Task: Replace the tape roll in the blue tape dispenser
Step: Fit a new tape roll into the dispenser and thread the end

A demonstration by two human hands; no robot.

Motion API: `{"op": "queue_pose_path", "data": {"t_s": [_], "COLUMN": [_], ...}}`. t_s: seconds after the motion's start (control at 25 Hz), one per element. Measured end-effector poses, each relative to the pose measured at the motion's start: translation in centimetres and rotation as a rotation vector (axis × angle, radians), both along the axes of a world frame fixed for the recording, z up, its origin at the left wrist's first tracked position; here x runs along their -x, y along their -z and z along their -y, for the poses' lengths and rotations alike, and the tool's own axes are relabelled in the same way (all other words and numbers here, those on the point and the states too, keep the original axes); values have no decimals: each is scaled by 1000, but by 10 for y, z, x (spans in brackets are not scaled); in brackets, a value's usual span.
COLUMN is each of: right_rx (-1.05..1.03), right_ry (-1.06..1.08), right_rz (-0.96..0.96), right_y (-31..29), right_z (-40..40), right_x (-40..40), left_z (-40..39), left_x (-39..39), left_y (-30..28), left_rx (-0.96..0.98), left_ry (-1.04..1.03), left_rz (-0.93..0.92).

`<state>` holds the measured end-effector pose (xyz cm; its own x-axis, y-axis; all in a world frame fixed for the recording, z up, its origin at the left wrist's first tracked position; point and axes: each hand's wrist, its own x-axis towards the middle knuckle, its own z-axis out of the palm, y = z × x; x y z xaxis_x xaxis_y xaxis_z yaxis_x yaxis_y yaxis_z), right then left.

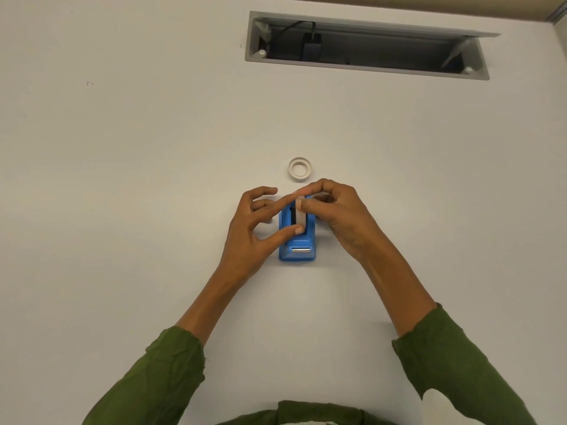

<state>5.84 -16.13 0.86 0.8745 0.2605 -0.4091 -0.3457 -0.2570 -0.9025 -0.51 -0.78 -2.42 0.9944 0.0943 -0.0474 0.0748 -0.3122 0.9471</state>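
The blue tape dispenser (297, 244) stands on the white table with its metal cutter toward me. A white tape roll (301, 213) sits on edge in its slot, with a black hub beside it. My left hand (257, 231) pinches the roll, forefinger at the top and thumb at its near side. My right hand (340, 216) grips the same roll from the right with thumb and forefinger. A thin, nearly empty white roll (300, 169) lies flat on the table just beyond the dispenser.
A recessed cable tray (368, 46) with an open flap, a black plug and cables is set into the table at the far side. Green sleeves cover both my forearms.
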Motion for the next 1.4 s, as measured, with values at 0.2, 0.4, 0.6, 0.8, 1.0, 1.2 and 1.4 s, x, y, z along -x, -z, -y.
{"op": "queue_pose_path", "data": {"t_s": [0.2, 0.4, 0.6, 0.8, 1.0, 1.2, 1.4], "right_rx": [27, -71, -68, -31, -78, -88, 211], "right_ry": [-9, 71, 19, -80, 14, 14, -125], "right_rz": [-12, 31, 134, 117, 79, 38, 278], "right_y": [1, 4, 6, 3, 3, 2, -18], "right_z": [-4, 0, 10, 13, 4, 4, 13], "right_x": [-5, 0, 11, 8, 7, 3, -10], "left_z": [1, 0, 2, 3, 3, 3, 3], "left_x": [0, 0, 1, 1, -1, -1, 0], "left_y": [1, -1, -3, -4, -4, -2, -3], "left_rx": [-16, 10, 11, -4, -1, -1, 16], "left_ry": [15, -7, -23, -10, -18, -23, -31], "left_rz": [7, -5, -28, -18, -34, -28, -35]}}
